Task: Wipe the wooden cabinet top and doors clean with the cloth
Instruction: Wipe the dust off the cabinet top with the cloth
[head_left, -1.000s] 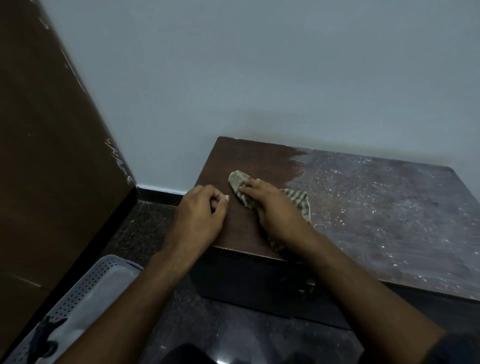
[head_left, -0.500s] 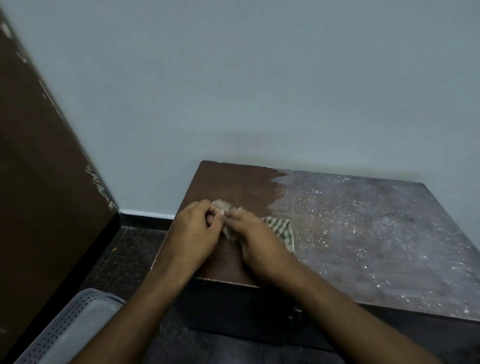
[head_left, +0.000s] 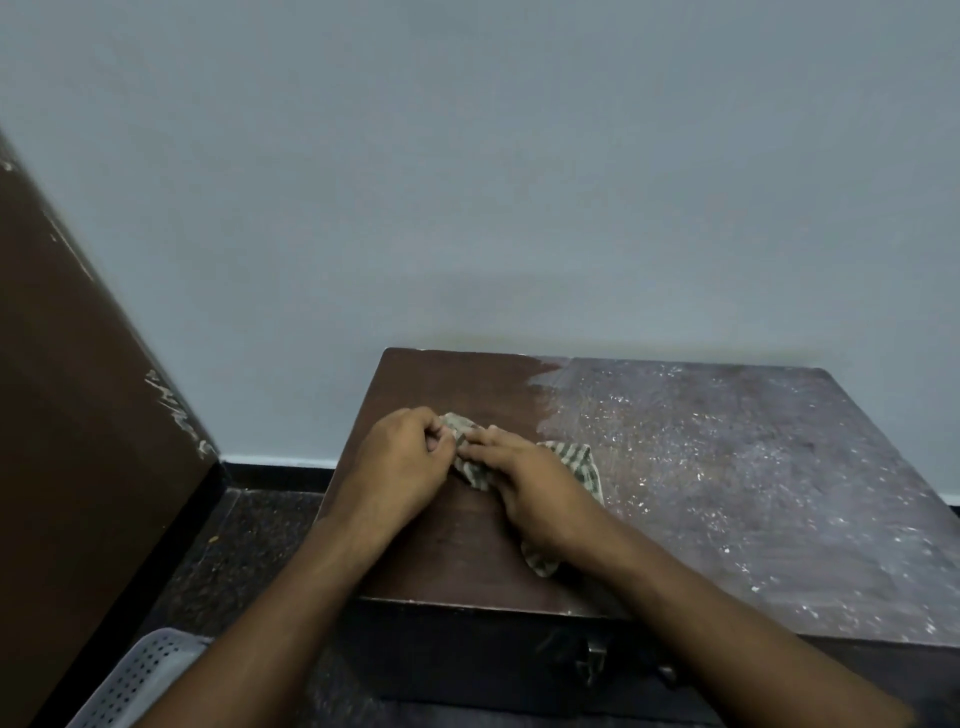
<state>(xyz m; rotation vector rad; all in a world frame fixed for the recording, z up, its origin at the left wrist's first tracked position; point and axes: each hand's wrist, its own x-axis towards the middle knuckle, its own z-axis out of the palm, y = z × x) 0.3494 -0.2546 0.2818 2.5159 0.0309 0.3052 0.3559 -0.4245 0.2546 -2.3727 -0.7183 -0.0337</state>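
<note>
From my feed I see the wooden cabinet (head_left: 457, 545) standing against a pale blue-grey wall (head_left: 467, 182), its top split in 2: the left strip is dark, clean brown, while the rest, out to the right edge, is grey with dust and white specks (head_left: 727, 467). The striped cloth (head_left: 576, 462) lies on the clean strip, close to the dust line and nearer the front edge than the back. My right hand (head_left: 530, 483) lies on top of it with fingers fairly straight, pressing it down. My left hand (head_left: 400, 462) has its fingers curled, pinching the cloth's left end. A dark wooden panel (head_left: 78, 441) leans in at the left, a dark speckled floor (head_left: 244, 551) lies below, and a perforated grey basket (head_left: 140, 680) sits at the bottom left corner.
</note>
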